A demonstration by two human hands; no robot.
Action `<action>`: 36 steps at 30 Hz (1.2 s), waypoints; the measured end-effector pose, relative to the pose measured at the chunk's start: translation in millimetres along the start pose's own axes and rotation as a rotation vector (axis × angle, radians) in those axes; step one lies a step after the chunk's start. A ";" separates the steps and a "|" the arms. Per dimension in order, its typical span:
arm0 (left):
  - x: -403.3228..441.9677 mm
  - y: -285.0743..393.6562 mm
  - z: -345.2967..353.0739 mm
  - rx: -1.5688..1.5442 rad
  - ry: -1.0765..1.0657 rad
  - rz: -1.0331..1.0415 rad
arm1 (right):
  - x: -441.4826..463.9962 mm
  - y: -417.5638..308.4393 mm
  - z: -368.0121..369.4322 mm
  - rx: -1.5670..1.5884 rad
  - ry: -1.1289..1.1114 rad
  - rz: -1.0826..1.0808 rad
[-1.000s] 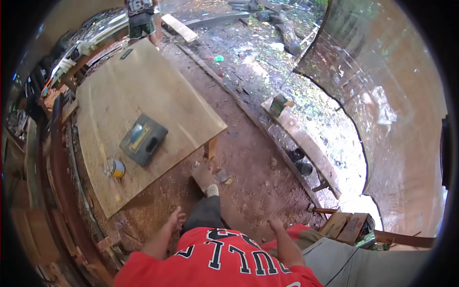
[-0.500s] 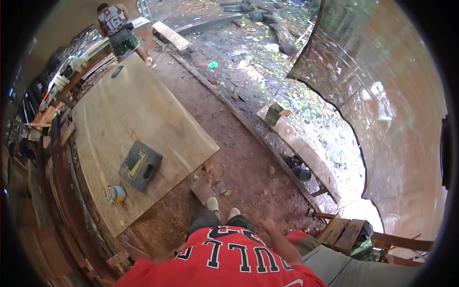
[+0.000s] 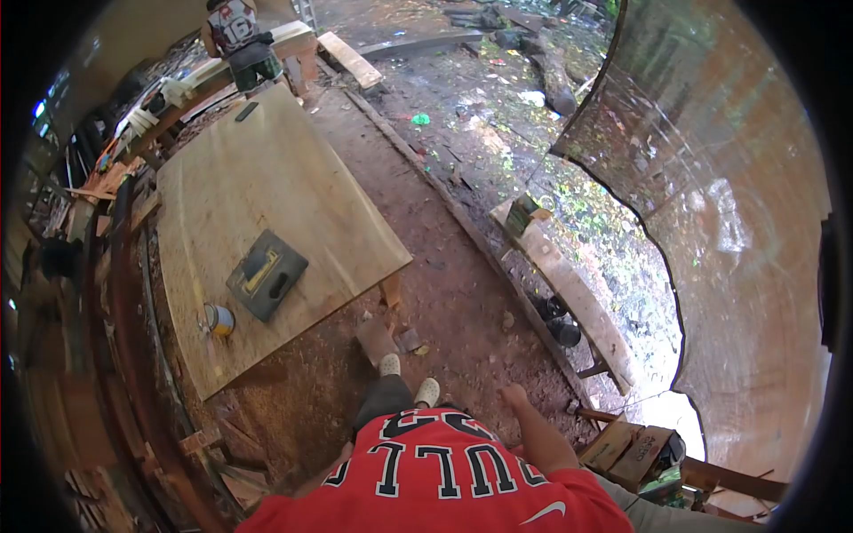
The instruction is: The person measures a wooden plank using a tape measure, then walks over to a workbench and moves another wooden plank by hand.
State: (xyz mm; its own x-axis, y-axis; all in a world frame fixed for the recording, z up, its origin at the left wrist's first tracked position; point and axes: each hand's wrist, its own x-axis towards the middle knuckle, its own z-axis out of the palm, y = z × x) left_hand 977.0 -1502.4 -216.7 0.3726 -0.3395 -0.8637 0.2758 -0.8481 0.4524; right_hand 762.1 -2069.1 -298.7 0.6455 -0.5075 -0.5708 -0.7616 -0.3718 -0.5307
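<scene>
My right hand (image 3: 511, 393) hangs low in front of my right side, over the dirt floor; it is too small to make out the fingers or anything in them. On my left, only part of the forearm (image 3: 330, 469) shows beside my red jersey, and the hand is hidden. Ahead to the left stands a large wooden tabletop (image 3: 267, 169), which neither hand touches. Lying on it are a dark plastic case (image 3: 283, 289) with a yellow label, a small paint can (image 3: 219, 319) and a dark flat object (image 3: 247, 112) near the far end.
Another person (image 3: 238, 40) works at a far bench. A plank bench (image 3: 569, 289) stands on the right, with cardboard boxes (image 3: 635, 449) nearer me. Timber beams (image 3: 111, 373) line the left. A wood block (image 3: 409, 341) lies near my feet.
My view has shifted, so the tabletop and far person sit farther right in it. My feet have changed position, and my right hand has moved slightly forward.
</scene>
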 end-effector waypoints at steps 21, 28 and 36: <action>15.4 -29.1 73.7 0.058 0.010 0.072 | -86.3 -94.8 -90.2 -0.020 -0.170 0.302; 16.1 -30.7 80.2 0.072 0.013 0.079 | -94.1 -114.3 -84.3 0.399 -0.205 0.436; 16.4 -36.1 83.3 0.082 0.021 0.081 | -93.1 -120.7 -72.8 0.270 -0.246 0.426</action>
State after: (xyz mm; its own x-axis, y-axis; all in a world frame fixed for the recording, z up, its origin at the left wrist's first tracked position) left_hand 899.3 -1511.2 -265.7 0.4092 -0.4005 -0.8198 0.1708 -0.8490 0.5000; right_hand 789.8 -2033.6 -136.0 0.3027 -0.3607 -0.8822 -0.9373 0.0552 -0.3441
